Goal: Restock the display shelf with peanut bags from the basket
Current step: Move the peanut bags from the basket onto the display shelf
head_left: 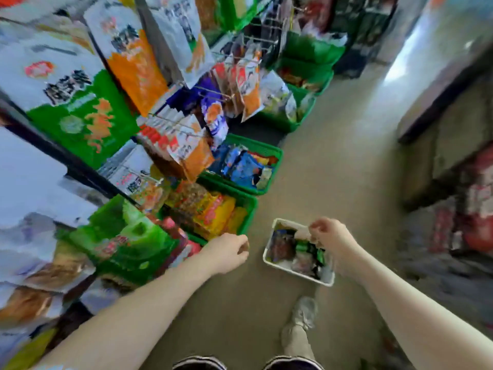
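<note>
Several small green and dark packets (blurred) in white basket [272, 259]; right hand [329, 235] grip unclear; left hand [226, 252] curled, empty.

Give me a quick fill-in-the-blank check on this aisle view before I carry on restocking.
1. The white basket sits on the ____.
2. The right hand is over the ____ basket.
3. The crates along the foot of the shelf are ____ in colour.
4. The left hand hangs over the ____, beside a crate.

Missing words: floor; white; green; floor
</note>
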The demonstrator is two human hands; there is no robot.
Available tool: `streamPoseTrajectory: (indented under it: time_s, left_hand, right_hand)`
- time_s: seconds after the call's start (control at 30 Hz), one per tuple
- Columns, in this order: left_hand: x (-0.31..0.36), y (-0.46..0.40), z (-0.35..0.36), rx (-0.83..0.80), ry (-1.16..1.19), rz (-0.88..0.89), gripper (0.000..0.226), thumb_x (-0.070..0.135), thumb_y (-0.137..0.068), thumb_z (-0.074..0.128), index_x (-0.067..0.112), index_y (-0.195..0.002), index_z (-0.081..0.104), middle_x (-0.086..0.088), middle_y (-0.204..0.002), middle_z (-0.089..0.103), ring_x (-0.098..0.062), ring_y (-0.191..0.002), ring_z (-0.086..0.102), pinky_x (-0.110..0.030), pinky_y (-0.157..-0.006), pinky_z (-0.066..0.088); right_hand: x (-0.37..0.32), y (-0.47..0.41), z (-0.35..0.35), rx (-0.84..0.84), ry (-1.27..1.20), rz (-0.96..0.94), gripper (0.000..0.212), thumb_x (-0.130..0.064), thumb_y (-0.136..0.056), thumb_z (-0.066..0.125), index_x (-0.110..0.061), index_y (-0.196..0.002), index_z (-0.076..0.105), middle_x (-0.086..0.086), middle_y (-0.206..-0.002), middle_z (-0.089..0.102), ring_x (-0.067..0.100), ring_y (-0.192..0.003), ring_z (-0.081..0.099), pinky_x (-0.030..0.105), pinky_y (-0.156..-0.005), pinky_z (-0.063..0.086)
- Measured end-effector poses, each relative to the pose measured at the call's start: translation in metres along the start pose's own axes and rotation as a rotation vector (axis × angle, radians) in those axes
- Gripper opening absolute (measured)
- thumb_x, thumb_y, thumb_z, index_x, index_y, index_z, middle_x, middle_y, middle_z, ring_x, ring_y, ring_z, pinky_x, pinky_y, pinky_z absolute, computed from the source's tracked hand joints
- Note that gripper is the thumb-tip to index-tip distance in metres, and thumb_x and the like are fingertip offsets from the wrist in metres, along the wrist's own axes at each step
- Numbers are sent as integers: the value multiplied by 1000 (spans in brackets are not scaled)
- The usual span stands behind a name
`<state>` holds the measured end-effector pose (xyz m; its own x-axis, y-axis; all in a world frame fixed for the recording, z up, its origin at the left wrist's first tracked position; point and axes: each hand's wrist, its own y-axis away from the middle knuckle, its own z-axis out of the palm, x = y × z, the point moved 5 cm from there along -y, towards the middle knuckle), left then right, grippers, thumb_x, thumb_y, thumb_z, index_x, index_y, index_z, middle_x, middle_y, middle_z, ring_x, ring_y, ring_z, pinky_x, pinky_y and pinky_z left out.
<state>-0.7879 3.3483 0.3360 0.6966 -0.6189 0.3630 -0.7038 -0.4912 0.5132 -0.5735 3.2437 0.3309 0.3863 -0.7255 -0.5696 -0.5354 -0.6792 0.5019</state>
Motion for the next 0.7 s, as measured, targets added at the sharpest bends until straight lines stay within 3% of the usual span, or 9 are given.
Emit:
streamPoseTrajectory:
  time_s: [0.13, 0.27, 0.4, 0.5, 0.63, 0.7]
  left_hand:
    - [28, -89, 50, -92, 173, -181, 20, 29, -87, 48, 17, -99, 59, -7, -106, 66, -26, -96, 60, -34, -80, 50]
    - [41, -187, 114, -203, 167, -238, 19, 28, -89, 45, 18, -100, 57, -7, -107, 65, -27, -96, 60, -33, -78, 47]
    - [24, -281, 201, -316, 173, -275, 16, 25, -90, 44, 18, -99, 56, -9, -108, 65, -28, -99, 59, -33, -80, 47]
    - [-4, -346, 277, -405, 169, -304, 17, 25, -90, 43, 17, -99, 55, -8, -110, 64, -27, -100, 58, -31, -80, 46]
    - [-38, -419, 370, -475, 202, -339, 27, 25, -91, 44, 12, -114, 49, -6, -108, 60, -23, -94, 55, -32, -78, 44]
    - [-48, -449, 409, -458, 262, -360, 37, 26, -90, 49, 12, -124, 44, -2, -104, 54, -17, -85, 49, -30, -73, 42]
  right_hand:
    - [104, -47, -26, -28, -43, 257, 11, -12, -86, 55, -13, -84, 66, 12, -87, 69, 27, -83, 65, 31, -72, 50]
    - [188, -107, -10, -113, 37, 368, 11, -13, -86, 51, -14, -83, 61, 12, -92, 69, 23, -82, 60, 24, -59, 37]
    - [258, -177, 59, -208, 76, 396, 6, -20, -91, 49, -17, -91, 54, 12, -111, 66, 27, -101, 60, 27, -72, 40]
    - [307, -234, 127, -241, 81, 441, 24, -25, -92, 46, -12, -110, 54, 10, -118, 62, 27, -106, 58, 36, -86, 50]
    - [369, -309, 203, -167, 46, 520, 36, -30, -91, 50, -10, -121, 47, 12, -124, 54, 30, -113, 54, 40, -90, 47]
    - [400, -343, 232, -105, 58, 544, 49, -32, -90, 51, -8, -131, 38, 14, -135, 47, 31, -123, 47, 43, -99, 43]
